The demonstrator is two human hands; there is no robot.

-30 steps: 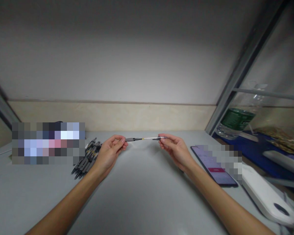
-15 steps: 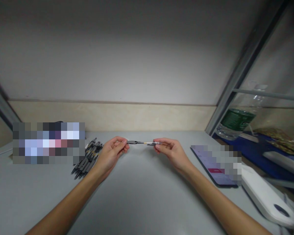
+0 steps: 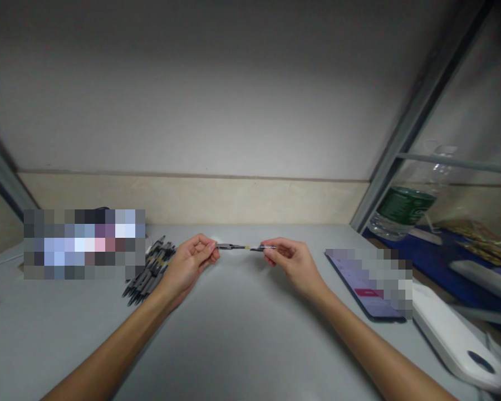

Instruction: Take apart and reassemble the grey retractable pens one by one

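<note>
My left hand point(image 3: 192, 260) is closed in a pinch on the grey end of a slim pen point(image 3: 225, 246), held level above the desk. At the other end, my right hand point(image 3: 290, 259) pinches the pen's dark and clear part with what looks like a clip. A thin dark stretch with a small yellowish band shows between the two parts; whether they are joined I cannot tell. Beside my left wrist lies a pile of similar grey and black pens point(image 3: 148, 273), partly covered by that hand and forearm.
A phone point(image 3: 371, 301) with a lit screen lies right of my right forearm, and a white rounded device point(image 3: 455, 334) is next to it. Behind the metal frame stands a bottle with a green label point(image 3: 407, 206). A blurred-out object point(image 3: 83, 245) sits at the left.
Both hands keep their pinch on the pen and have hardly moved. The pen sits slightly lower in view, along with a small shift of the whole picture.
</note>
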